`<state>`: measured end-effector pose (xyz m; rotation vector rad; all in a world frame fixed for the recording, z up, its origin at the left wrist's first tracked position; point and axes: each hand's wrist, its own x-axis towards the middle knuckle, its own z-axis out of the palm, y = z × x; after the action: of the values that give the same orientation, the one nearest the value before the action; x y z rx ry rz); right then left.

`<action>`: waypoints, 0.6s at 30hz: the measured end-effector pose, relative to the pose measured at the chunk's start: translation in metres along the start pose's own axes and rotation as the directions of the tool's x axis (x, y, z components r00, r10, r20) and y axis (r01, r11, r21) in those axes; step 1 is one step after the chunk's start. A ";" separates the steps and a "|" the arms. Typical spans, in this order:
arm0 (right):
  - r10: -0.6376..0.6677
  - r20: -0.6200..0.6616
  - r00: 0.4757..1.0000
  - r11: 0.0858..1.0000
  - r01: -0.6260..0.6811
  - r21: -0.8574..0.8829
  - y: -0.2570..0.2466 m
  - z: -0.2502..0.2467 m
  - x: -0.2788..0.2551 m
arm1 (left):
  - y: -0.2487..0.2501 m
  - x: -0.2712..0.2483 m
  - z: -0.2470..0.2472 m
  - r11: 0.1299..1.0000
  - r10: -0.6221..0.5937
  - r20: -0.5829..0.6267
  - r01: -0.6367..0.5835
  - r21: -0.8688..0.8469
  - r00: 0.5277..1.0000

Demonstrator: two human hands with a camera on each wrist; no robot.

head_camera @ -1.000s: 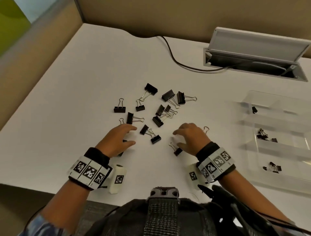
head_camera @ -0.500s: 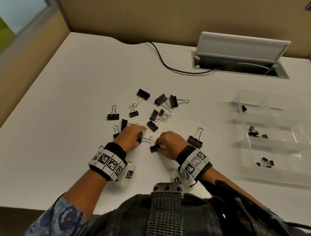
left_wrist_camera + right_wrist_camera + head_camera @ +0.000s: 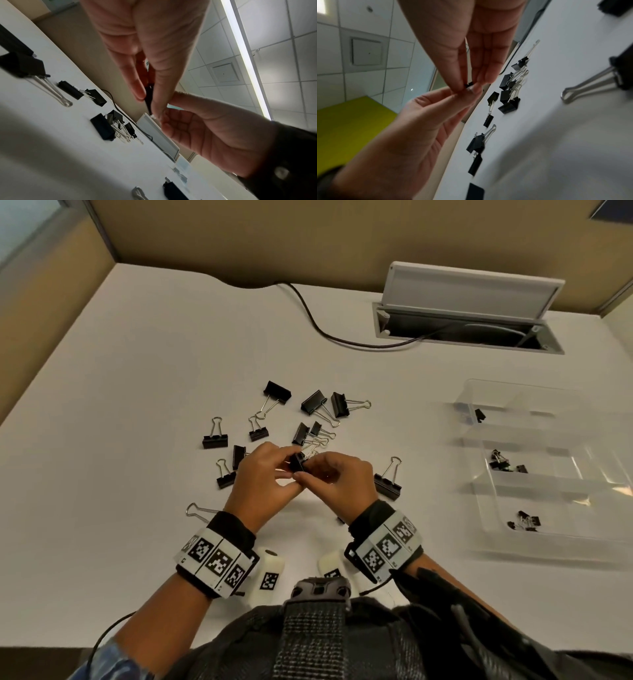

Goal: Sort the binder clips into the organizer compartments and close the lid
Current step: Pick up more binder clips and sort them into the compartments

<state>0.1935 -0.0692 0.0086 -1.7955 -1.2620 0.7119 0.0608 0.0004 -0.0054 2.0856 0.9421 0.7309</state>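
Observation:
A small black binder clip (image 3: 296,462) is held just above the white table (image 3: 137,405), between both hands. My left hand (image 3: 287,466) pinches it between thumb and finger; in the left wrist view the clip (image 3: 148,94) shows as a dark sliver between them. My right hand (image 3: 313,470) pinches the same clip (image 3: 468,85) from the other side, its fingertips touching the left hand's. Several loose black clips (image 3: 215,440) of different sizes lie around the hands. The clear organizer (image 3: 486,529) sits at the right, with a few small clips (image 3: 503,462) in its compartments.
A large clip (image 3: 387,485) stands right of my right wrist, and a wire handle (image 3: 198,510) pokes out from under my left wrist. A black cable (image 3: 318,326) runs to an open cable hatch (image 3: 469,333) at the back. Tan partition walls border the table.
Both hands have lifted off the table and come together in the middle, now pinching one small clip between them. The head camera has tilted so the table sits lower in view.

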 end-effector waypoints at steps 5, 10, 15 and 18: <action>0.019 -0.015 1.000 1.000 -0.019 0.024 0.001 -0.008 0.003 | 0.003 -0.002 -0.002 0.994 -0.011 -0.086 0.002 -0.109 0.996; -0.031 0.021 0.999 1.000 0.030 0.007 0.000 -0.010 0.001 | 0.003 0.000 -0.004 0.991 -0.014 -0.087 0.002 -0.133 0.996; 0.029 -0.013 0.999 0.998 -0.030 -0.064 0.022 -0.043 0.009 | -0.002 0.001 -0.011 0.987 -0.055 -0.102 0.039 -0.155 0.993; 0.068 0.294 0.953 0.909 0.062 -0.413 0.042 -0.058 0.004 | -0.007 -0.001 -0.014 0.986 -0.074 -0.116 0.055 -0.156 0.991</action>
<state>0.2621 -0.0899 0.0024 -2.0855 -1.7225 0.7833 0.0474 0.0079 -0.0033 1.8862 0.9834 0.8756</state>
